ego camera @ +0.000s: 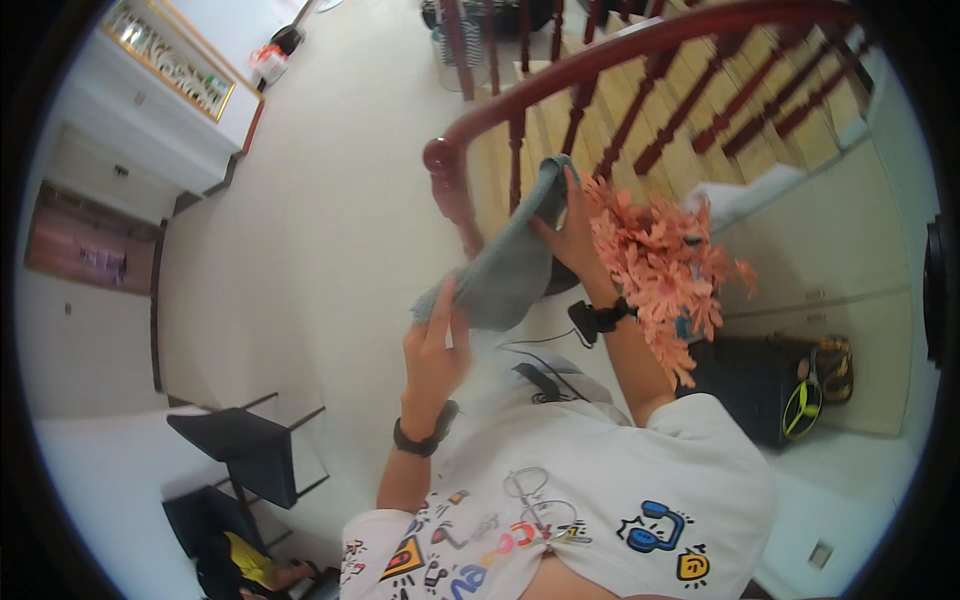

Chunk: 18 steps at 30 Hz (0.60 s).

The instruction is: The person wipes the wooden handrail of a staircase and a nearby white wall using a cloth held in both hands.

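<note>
A grey-green cloth (510, 277) is stretched at a slant between my two hands, in front of my body. My left hand (435, 345) grips its lower left end, with some fingers laid over the fabric. Higher up on the right, my right hand (574, 232) pinches the other end, where the edge is folded over. Black bands circle both wrists, and a thin cable hangs by the right one. Beyond the cloth stands the rounded end of a dark red wooden handrail (442, 161). Orange artificial flowers (660, 262) are just right of my right forearm.
Wooden stairs (675, 135) with red balusters rise at the upper right. A black box-like piece (739, 390) bearing a yellow-green wheel-shaped item (802, 409) stands on the right. Black chairs (247, 450) are at the lower left, near a partly visible person (251, 562). Pale floor tiles (300, 225) stretch leftward.
</note>
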Motion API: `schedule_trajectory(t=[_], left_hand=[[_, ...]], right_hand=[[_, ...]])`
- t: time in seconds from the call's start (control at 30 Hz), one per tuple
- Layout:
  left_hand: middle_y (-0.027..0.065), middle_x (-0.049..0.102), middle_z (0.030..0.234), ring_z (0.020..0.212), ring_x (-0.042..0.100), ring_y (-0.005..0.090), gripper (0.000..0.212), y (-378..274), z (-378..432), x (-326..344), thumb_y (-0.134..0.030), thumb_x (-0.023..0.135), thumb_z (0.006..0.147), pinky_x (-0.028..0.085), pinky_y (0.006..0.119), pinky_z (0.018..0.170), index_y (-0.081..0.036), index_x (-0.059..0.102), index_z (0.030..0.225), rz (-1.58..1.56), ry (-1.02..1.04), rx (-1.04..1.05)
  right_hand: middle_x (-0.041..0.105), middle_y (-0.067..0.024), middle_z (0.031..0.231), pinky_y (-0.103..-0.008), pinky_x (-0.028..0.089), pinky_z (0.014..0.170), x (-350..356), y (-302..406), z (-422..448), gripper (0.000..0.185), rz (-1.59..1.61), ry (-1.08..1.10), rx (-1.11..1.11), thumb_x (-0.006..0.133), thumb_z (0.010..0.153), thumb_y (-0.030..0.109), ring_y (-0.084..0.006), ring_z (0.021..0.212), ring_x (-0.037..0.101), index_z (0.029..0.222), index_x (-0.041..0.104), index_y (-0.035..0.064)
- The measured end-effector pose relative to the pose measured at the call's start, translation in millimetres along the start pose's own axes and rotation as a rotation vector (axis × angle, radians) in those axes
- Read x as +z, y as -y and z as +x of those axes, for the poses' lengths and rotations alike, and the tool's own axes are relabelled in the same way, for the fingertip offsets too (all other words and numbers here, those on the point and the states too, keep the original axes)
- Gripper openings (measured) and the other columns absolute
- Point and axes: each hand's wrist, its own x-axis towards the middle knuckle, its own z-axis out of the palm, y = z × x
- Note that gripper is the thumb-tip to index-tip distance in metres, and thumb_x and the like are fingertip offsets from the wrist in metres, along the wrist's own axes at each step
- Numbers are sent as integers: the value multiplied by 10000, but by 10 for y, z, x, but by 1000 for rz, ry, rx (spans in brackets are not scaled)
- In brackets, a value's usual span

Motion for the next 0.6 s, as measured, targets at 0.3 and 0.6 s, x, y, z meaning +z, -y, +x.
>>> schedule_trajectory(t=[0.3, 0.6], left_hand=[[295, 618, 1214, 1098, 603, 464, 647, 1105, 1353, -80, 49, 599, 842, 504, 467, 939, 30, 415, 1462, 108, 47, -77], [310, 619, 1171, 1084, 553, 491, 603, 2083, 2148, 536, -169, 582, 945, 430, 505, 994, 85, 381, 1453, 17, 345, -54]], right_hand=[[543, -228, 1290, -478, 459, 1014, 1771, -55, 1317, 881, 1, 345, -76, 781, 656, 61, -434, 1226, 511, 1457, 415, 51], [639, -109, 1095, -448, 546, 801, 2034, 3, 1701, 366, -220, 444, -76, 721, 718, 158, -344, 1041, 611, 1067, 668, 61]])
